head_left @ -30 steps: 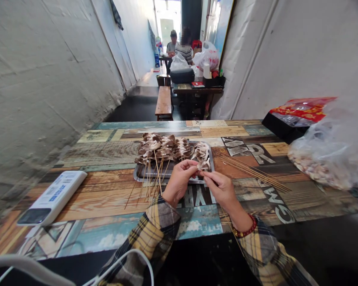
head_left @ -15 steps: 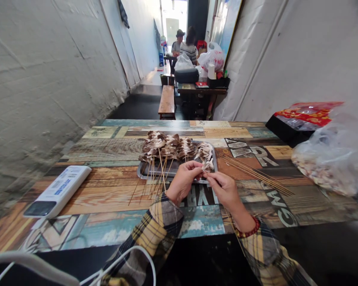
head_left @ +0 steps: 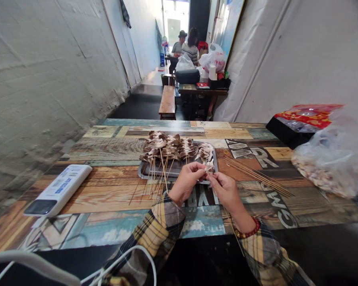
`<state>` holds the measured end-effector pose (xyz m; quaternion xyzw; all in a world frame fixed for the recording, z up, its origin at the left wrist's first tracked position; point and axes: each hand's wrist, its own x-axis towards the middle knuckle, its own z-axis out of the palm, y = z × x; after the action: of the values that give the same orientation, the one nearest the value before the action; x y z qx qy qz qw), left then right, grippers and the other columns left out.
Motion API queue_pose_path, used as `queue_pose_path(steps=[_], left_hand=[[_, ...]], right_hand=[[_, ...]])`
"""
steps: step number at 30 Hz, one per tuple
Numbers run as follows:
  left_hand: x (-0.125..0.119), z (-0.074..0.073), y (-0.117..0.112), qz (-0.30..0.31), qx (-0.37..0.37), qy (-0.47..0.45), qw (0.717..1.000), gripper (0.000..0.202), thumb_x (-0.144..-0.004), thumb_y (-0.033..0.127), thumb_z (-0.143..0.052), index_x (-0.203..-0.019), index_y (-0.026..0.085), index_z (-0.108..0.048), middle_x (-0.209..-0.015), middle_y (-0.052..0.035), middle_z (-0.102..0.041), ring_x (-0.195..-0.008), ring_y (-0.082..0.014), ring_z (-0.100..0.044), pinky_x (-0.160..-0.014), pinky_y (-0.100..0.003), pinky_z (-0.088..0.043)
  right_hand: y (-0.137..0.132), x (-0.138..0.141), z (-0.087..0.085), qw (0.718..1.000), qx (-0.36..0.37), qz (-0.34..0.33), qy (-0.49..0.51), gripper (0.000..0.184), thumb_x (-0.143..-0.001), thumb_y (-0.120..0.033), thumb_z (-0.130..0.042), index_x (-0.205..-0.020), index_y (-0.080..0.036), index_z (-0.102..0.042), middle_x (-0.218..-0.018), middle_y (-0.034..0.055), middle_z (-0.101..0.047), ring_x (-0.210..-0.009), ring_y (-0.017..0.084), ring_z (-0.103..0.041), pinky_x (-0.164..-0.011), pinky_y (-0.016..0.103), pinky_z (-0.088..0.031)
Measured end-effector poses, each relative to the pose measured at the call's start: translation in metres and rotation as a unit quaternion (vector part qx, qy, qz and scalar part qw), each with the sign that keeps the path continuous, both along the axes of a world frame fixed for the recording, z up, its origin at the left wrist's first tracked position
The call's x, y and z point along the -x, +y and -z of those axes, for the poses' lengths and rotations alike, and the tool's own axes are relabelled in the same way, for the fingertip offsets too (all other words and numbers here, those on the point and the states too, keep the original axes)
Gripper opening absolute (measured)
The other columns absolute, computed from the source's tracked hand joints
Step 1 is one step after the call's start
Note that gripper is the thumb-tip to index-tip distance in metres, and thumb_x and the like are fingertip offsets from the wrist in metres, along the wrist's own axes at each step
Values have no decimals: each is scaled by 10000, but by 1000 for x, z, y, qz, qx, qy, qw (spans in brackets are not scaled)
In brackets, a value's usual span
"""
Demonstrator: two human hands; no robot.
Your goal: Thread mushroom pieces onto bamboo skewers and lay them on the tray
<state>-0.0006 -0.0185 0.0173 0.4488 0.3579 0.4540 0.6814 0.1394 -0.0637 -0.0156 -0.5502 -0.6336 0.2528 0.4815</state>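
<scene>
My left hand [head_left: 187, 183] and my right hand [head_left: 224, 190] meet over the near edge of a metal tray [head_left: 143, 171], fingers pinched together on a skewer with pale meat pieces [head_left: 209, 167]. The bamboo stick of that skewer runs down past my right wrist. On the tray lies a pile of finished meat skewers [head_left: 170, 147], their sticks pointing toward me. Loose bare bamboo sticks [head_left: 256, 174] lie on the table to the right of my hands.
A white power bank [head_left: 58, 190] with a cable lies at the left on the patterned table [head_left: 107, 198]. A clear plastic bag of meat [head_left: 331, 159] and a red packet [head_left: 307, 115] sit at the right. Beyond are a bench [head_left: 167, 101], another table and two seated people [head_left: 186, 45].
My hands have stayed together at the tray edge, working the same skewer. The view has shifted slightly, so everything sits a little to the right.
</scene>
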Motion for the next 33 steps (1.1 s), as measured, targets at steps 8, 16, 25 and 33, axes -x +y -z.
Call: queue_pose_path(steps=[8,16,25,33], left_hand=[[2,1,2,18,10,-24,999,312,-729,426,-695,-865,145,-707,-699,-34,-655,-603,-110,-557,-570,-221,-392],[2,2,2,-16,-19,-16,1000,264,-677,382,-748,-714,131,-676,-629,-3,-611,-554,-82,-484,-561,-217,-362],[4,3,8,-77,1,-23,997,275,-646,393,-755,-674,135,-662,-591,6,-589,-544,-83,-483,-550,-222,-361],[5,4,8,-86,1,-14,996,253,-642,368,-757,-659,135,-660,-595,2,-592,-533,-79,-467,-541,-216,-353]], right_hand=[[-1,1,0,996,39,6,82,330,-876,-451,-530,-831,-166,-689,-543,-23,-562,-426,98,-460,-399,203,-347],[-1,4,-2,994,46,-11,95,316,-858,-446,-561,-838,-154,-681,-574,-24,-553,-420,88,-467,-400,202,-356],[-5,3,-2,999,24,-14,21,284,-874,-392,-540,-825,-165,-704,-609,1,-609,-477,117,-519,-439,218,-388],[-7,6,-5,998,-31,-2,-49,224,-890,-308,-533,-760,-185,-668,-666,20,-656,-621,161,-593,-593,261,-439]])
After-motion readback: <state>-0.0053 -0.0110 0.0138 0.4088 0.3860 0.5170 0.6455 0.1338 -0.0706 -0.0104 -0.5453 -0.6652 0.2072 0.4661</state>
